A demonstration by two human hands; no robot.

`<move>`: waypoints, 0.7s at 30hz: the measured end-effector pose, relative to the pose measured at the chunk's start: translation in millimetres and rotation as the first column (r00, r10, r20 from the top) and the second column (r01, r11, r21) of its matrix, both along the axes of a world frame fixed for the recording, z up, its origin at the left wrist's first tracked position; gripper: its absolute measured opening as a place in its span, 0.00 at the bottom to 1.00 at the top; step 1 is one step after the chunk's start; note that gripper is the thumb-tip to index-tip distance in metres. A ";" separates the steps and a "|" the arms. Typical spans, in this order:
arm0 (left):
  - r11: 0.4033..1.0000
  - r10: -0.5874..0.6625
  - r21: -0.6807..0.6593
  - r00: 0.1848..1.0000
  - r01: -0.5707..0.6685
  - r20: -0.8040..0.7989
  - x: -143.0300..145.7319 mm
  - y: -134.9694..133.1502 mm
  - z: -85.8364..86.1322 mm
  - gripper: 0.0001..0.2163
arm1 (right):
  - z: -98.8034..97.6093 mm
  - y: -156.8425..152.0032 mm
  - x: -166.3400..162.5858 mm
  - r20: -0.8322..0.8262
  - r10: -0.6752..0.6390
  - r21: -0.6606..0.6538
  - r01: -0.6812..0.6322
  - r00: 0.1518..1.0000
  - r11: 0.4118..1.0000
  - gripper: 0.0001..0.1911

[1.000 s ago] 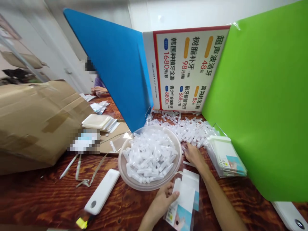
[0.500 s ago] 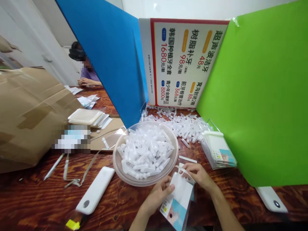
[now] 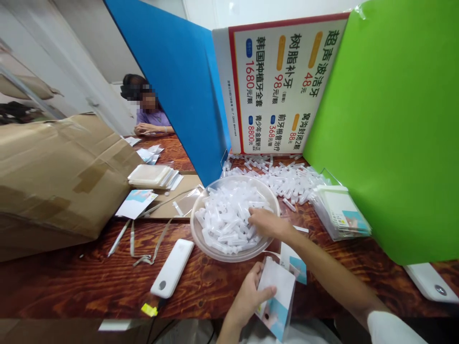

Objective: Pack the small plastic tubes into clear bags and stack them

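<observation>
At the bottom middle, the left hand [image 3: 248, 295] pinched the card bag [image 3: 278, 286], maybe to keep it steady, while the right hand [image 3: 268, 222] touched white tubes [image 3: 224, 217] in the centre bowl [image 3: 234, 258], its grip too hidden to tell.

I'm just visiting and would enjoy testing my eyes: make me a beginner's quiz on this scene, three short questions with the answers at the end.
1. True or false: the left hand is empty.
2. Where are the right hand's fingers? (a) on the carton (b) in the bowl (c) on the blue panel
3. Fill in the blank: the large panel on the right is coloured ____.

Key:
1. False; it holds a packet.
2. b, among the white pieces.
3. Green.
</observation>
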State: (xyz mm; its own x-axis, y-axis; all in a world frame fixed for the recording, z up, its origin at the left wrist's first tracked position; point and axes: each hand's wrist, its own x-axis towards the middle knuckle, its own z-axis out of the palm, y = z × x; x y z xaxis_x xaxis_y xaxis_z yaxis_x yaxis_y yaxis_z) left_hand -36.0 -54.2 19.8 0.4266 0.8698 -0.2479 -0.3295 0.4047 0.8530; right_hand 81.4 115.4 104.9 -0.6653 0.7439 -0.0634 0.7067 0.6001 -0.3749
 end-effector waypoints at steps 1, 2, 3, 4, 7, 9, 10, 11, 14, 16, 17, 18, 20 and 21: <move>1.000 0.008 -0.011 1.000 -0.008 -0.010 0.9 -0.1 -0.9 0.27 | 3.9 -3.4 11.6 -0.041 0.015 0.003 -0.014 0.999 1.000 0.09; 1.000 0.015 -0.022 1.000 -0.015 -0.014 2.0 0.3 -1.6 0.27 | 7.9 -7.3 26.2 -0.113 0.011 0.001 -0.011 0.993 1.000 0.09; 0.999 0.018 -0.030 1.000 -0.019 -0.014 3.1 1.1 -1.9 0.28 | 10.9 -12.0 43.0 -0.218 -0.025 -0.007 0.024 0.976 1.000 0.10; 0.999 0.017 -0.034 1.000 -0.017 -0.010 4.3 2.5 -1.9 0.29 | 12.0 -17.6 61.1 -0.346 -0.106 -0.022 0.105 0.932 0.994 0.12; 1.000 0.001 -0.026 1.000 -0.001 -0.005 8.4 9.6 -0.5 0.29 | 0.3 -40.5 115.0 -0.650 -0.428 -0.178 0.421 0.628 0.889 0.16; 0.999 -0.042 -0.022 0.999 0.041 -0.014 11.6 16.7 0.8 0.27 | -16.6 -59.7 142.7 -0.668 -0.569 -0.332 0.492 0.481 0.805 0.17; 0.997 -0.070 -0.017 0.997 0.070 -0.019 13.5 20.7 1.4 0.26 | -25.4 -69.5 152.5 -0.643 -0.614 -0.416 0.465 0.458 0.781 0.17; 0.995 -0.101 -0.009 0.994 0.101 -0.027 15.6 24.8 2.1 0.26 | -33.3 -79.0 159.4 -0.613 -0.647 -0.498 0.413 0.454 0.762 0.17; 0.979 -0.203 0.020 0.976 0.205 -0.077 23.6 36.0 5.3 0.24 | -47.7 -101.5 165.8 -0.590 -0.648 -0.623 0.239 0.482 0.745 0.16; 0.967 -0.250 0.011 0.962 0.253 -0.105 29.9 41.1 8.5 0.23 | -50.9 -109.5 163.3 -0.630 -0.600 -0.604 0.173 0.493 0.778 0.16; 0.965 -0.261 -0.002 0.959 0.262 -0.108 33.1 42.8 10.4 0.22 | -52.4 -111.4 161.5 -0.645 -0.590 -0.598 0.160 0.487 0.786 0.17; 0.965 -0.262 -0.016 0.959 0.262 -0.105 36.2 43.9 12.3 0.22 | -54.5 -112.1 159.6 -0.653 -0.602 -0.607 0.159 0.460 0.779 0.17; 0.969 -0.246 -0.037 0.964 0.243 -0.099 41.8 45.0 15.9 0.22 | -61.8 -110.8 156.1 -0.651 -0.683 -0.671 0.169 0.331 0.722 0.19; 0.971 -0.237 -0.038 0.967 0.234 -0.098 44.2 45.1 17.6 0.23 | -67.0 -109.4 154.4 -0.645 -0.723 -0.706 0.170 0.247 0.688 0.20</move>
